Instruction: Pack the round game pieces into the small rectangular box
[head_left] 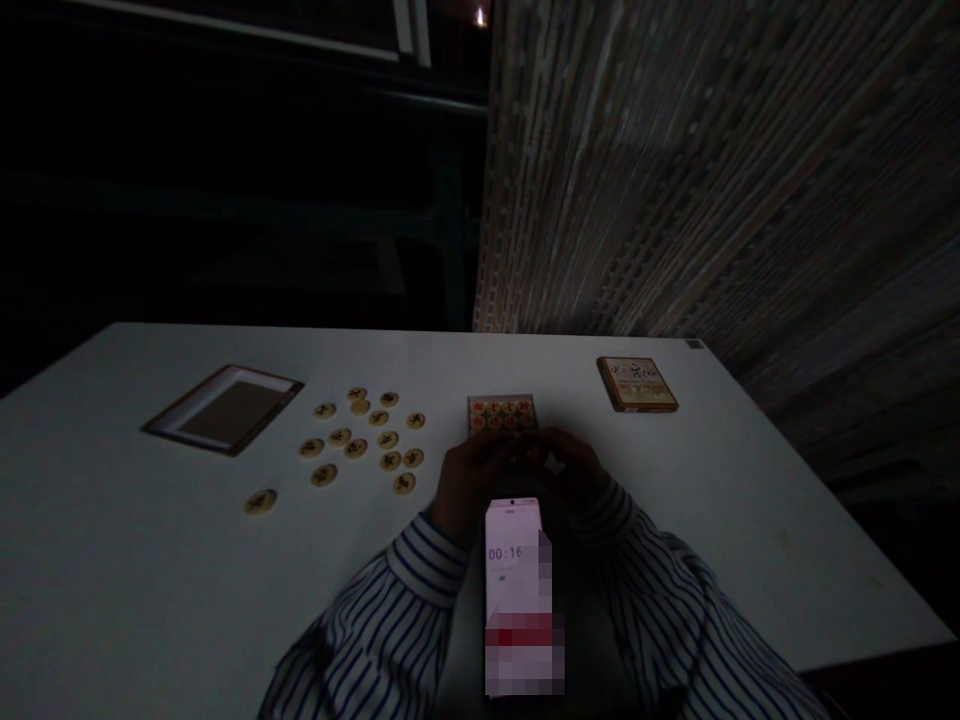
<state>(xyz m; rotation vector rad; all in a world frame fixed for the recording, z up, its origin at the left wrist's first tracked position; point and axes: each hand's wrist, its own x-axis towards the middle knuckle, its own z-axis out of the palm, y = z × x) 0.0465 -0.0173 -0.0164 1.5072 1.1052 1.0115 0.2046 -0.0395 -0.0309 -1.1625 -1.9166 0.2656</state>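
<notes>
A small tray of Chinese chess pieces (pixel 502 409) with red characters sits in the middle of the white table, the pieces in rows. My left hand (pixel 474 475) and my right hand (pixel 571 466) meet over its near part, fingers curled in and close together. Whatever the fingers grip is hidden in the dark. To the left lie several loose chess pieces (pixel 340 437) with dark characters, spread flat on the tabletop; one piece (pixel 360 407) shows a plain face. Below my wrists, a lit phone (pixel 513 570) displays a timer at 00:16.
An open shallow box part (pixel 225 408) with a brown rim lies at the table's left. On the right rests a flat printed box (pixel 637 384). The white table (pixel 187 580) ends at a dark space behind, and a string curtain (pixel 600 180) hangs at the back right.
</notes>
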